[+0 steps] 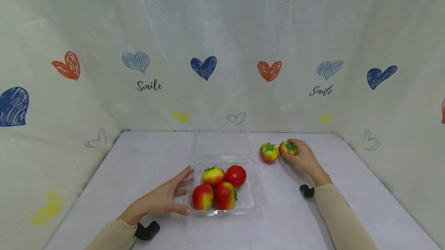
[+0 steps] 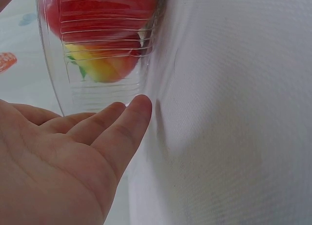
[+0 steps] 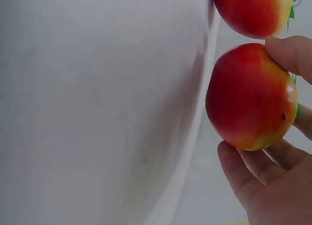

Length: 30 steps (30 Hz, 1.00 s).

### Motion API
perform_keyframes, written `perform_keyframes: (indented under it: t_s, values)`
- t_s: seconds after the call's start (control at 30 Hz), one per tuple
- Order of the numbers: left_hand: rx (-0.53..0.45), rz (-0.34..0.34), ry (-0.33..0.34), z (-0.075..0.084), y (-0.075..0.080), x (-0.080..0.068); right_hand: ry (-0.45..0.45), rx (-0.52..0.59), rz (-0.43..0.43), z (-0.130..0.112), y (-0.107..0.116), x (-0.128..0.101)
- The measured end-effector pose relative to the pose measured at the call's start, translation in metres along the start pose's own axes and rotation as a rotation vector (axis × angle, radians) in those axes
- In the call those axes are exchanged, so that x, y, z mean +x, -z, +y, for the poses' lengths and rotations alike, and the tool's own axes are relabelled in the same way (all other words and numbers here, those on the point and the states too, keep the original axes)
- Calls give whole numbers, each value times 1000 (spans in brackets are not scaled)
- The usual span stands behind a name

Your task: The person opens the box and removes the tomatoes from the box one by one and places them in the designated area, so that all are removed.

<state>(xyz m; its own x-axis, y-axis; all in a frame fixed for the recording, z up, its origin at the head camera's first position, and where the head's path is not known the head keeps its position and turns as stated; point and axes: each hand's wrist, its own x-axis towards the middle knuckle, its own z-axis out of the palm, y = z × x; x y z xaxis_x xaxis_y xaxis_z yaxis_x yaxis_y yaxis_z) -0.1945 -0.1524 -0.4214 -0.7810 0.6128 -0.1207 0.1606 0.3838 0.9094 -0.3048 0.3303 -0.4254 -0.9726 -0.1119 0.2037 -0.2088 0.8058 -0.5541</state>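
My right hand (image 1: 303, 157) is curled round a red-and-yellow toy tomato with a green plastic calyx (image 1: 288, 148) at the far right of the white cloth-covered desk (image 1: 146, 157); in the right wrist view my fingertips (image 3: 287, 51) pinch it from both sides. A 2nd loose toy tomato of the same colours (image 1: 269, 152) sits just left of it, near but seemingly not touching. My left hand (image 1: 163, 198) lies flat with fingers straight, the tips resting against the left wall of the clear plastic clamshell tray (image 1: 255, 199), steadying it. In that tray lie 4 more toy tomatoes (image 1: 222, 188), packed together, and its hinged lid (image 1: 221, 144) lies open on the far side. I judge this to be the pick-up step: the fruit is gripped but not yet lifted off the desk. The next move calls for raising it, carrying it left and near, over the tray's rim, and setting it into the bare right part of the tray without knocking the others.
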Motion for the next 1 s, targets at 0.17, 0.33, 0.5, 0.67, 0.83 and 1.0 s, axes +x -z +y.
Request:
perform_keyframes:
  t_s: [0.17,0.33,0.5,0.67,0.83,1.0]
  values:
    - [-3,1,-1,0,-1,0,-24,-12,-30,2,-2,3]
    - [-1,-1,-12,-2,0,1,-34,-16,-53,1,-3,4]
    - [1,0,-12,-3,0,0,-43,-21,-60,0,-4,5]
    - [-3,-2,-16,-4,0,0,-49,-20,-68,0,-3,6]
    - [3,-4,-17,-4,1,0,-69,-20,-81,0,-2,7]
    - [3,1,-6,-3,0,1,-65,-15,-78,1,-2,7]
